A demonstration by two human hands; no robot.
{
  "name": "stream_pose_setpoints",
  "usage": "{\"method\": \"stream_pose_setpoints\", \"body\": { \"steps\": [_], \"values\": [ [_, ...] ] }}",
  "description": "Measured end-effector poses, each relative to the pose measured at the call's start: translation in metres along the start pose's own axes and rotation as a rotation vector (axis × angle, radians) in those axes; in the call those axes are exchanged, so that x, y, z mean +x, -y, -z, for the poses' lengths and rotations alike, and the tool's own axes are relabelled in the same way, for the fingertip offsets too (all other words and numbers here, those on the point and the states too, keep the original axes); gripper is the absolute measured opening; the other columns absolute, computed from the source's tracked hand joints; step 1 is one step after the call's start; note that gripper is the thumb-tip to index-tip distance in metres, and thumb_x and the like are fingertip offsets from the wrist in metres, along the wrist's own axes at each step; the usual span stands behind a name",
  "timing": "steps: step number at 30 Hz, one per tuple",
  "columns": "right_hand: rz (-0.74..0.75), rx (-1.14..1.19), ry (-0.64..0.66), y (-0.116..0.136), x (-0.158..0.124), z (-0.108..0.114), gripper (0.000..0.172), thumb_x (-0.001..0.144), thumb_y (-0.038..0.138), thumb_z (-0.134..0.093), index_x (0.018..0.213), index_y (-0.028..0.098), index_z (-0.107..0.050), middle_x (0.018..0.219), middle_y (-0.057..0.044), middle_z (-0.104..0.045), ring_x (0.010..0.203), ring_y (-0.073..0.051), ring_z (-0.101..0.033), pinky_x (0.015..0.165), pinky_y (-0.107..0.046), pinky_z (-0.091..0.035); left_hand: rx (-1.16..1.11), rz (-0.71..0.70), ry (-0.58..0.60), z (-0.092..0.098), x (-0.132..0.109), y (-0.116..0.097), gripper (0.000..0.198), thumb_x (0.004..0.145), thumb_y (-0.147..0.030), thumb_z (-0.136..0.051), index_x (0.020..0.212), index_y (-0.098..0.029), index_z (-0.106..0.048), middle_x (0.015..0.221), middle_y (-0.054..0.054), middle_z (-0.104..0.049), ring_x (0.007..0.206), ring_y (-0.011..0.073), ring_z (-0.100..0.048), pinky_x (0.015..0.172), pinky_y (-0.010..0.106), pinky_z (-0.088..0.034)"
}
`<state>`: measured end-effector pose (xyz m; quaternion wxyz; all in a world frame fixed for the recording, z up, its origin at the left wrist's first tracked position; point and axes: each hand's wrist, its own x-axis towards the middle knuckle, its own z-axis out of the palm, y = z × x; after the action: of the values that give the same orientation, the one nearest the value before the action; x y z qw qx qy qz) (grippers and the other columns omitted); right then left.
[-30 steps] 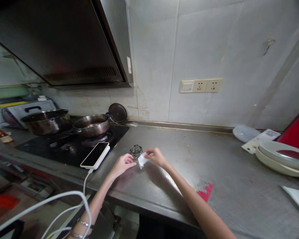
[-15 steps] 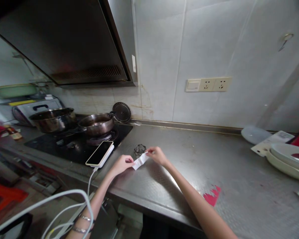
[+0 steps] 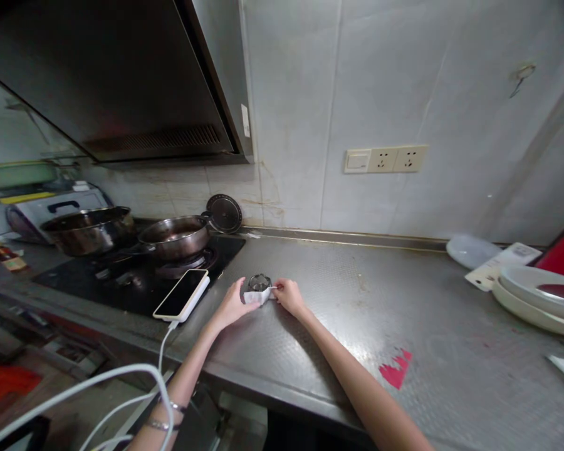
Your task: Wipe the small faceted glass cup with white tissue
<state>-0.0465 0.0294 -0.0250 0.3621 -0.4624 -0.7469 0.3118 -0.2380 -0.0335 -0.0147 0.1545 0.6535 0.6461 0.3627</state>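
Note:
On the steel counter stands a small round glass-like container [image 3: 259,281] with a scalloped, dark-looking rim; its exact kind is hard to make out. A white strip of paper [image 3: 255,297] curves across its near side. My left hand [image 3: 232,305] is curled about the strip's left end, thumb on the front of the paper, fingers raised beside the container. My right hand [image 3: 289,296] pinches the strip's right end, just right of the container. The paper hides the container's lower front.
Left of my hands, a phone [image 3: 181,294] with a white cable lies at the edge of the black stove [image 3: 122,285]. Two pots, one a steel pan [image 3: 176,238], stand on it. A torn red scrap [image 3: 395,369] lies at right, plates [image 3: 540,300] farther right.
Both hands have brought the paper strip up against the container's near side, where it now bends around it. My left fingers have spread more. The view has shifted slightly.

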Motion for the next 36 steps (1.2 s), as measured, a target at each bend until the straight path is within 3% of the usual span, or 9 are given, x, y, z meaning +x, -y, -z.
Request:
{"method": "stream_pose_setpoints", "body": {
  "steps": [3,6,11,16,22,28,36],
  "values": [
    [0.007,0.001,0.008,0.000,0.000,0.002,0.020,0.076,0.010,-0.050,0.081,0.014,-0.069,0.064,-0.003,-0.068,0.055,-0.012,-0.060,0.058,-0.020,-0.044,0.023,0.057,0.068,-0.010,0.001,0.004,0.103,0.056,-0.042,-0.079,0.140,-0.009,-0.027,0.144,0.023,-0.037,0.133,0.0319,-0.038,0.107,0.040,-0.032],
    [0.032,-0.004,0.026,0.000,0.000,0.007,0.026,0.071,0.005,-0.052,0.088,0.015,-0.069,0.074,-0.004,-0.070,0.067,-0.014,-0.063,0.064,-0.021,-0.046,0.061,0.069,0.069,-0.016,0.007,0.006,0.096,0.063,-0.044,-0.074,0.139,-0.007,-0.027,0.146,0.026,-0.032,0.136,0.0319,-0.034,0.109,0.040,-0.029],
    [0.094,-0.004,0.097,-0.001,0.002,0.011,0.063,0.059,0.013,-0.072,0.120,0.016,-0.059,0.109,-0.011,-0.067,0.086,-0.020,-0.065,0.076,-0.028,-0.049,0.074,0.042,0.072,-0.018,0.014,0.007,0.085,0.068,-0.044,-0.069,0.135,-0.004,-0.035,0.142,0.026,-0.039,0.132,0.0313,-0.039,0.107,0.038,-0.032],
    [0.168,-0.028,0.133,-0.003,0.011,0.007,0.089,0.051,0.035,-0.084,0.131,0.015,-0.050,0.128,-0.016,-0.057,0.117,-0.031,-0.053,0.097,-0.039,-0.041,0.065,0.030,0.063,-0.015,0.017,0.001,0.079,0.064,-0.040,-0.073,0.130,-0.007,-0.044,0.135,0.024,-0.049,0.126,0.0312,-0.048,0.104,0.039,-0.036],
    [0.246,-0.070,0.201,-0.007,0.022,0.008,0.079,0.056,0.041,-0.082,0.126,0.014,-0.056,0.118,-0.014,-0.064,0.109,-0.029,-0.058,0.097,-0.040,-0.040,-0.034,-0.030,0.130,0.000,0.021,-0.011,0.061,0.062,-0.038,-0.076,0.116,-0.015,-0.059,0.116,0.013,-0.066,0.107,0.0282,-0.061,0.092,0.034,-0.045],
    [0.292,-0.064,0.224,-0.016,0.029,0.010,0.070,0.059,0.043,-0.080,0.121,0.017,-0.060,0.114,-0.010,-0.067,0.104,-0.027,-0.060,0.095,-0.037,-0.040,-0.124,-0.050,0.237,0.009,0.029,-0.003,0.055,0.062,-0.035,-0.075,0.113,-0.017,-0.065,0.112,0.005,-0.069,0.100,0.0243,-0.064,0.086,0.029,-0.047],
    [0.312,-0.045,0.236,-0.022,0.036,0.006,0.078,0.053,0.041,-0.085,0.123,0.021,-0.058,0.114,-0.008,-0.067,0.102,-0.026,-0.060,0.091,-0.037,-0.042,-0.200,0.020,0.172,0.004,0.036,0.011,0.063,0.055,-0.032,-0.078,0.114,-0.016,-0.066,0.113,0.007,-0.069,0.101,0.0262,-0.064,0.090,0.032,-0.048]
  ]
}}
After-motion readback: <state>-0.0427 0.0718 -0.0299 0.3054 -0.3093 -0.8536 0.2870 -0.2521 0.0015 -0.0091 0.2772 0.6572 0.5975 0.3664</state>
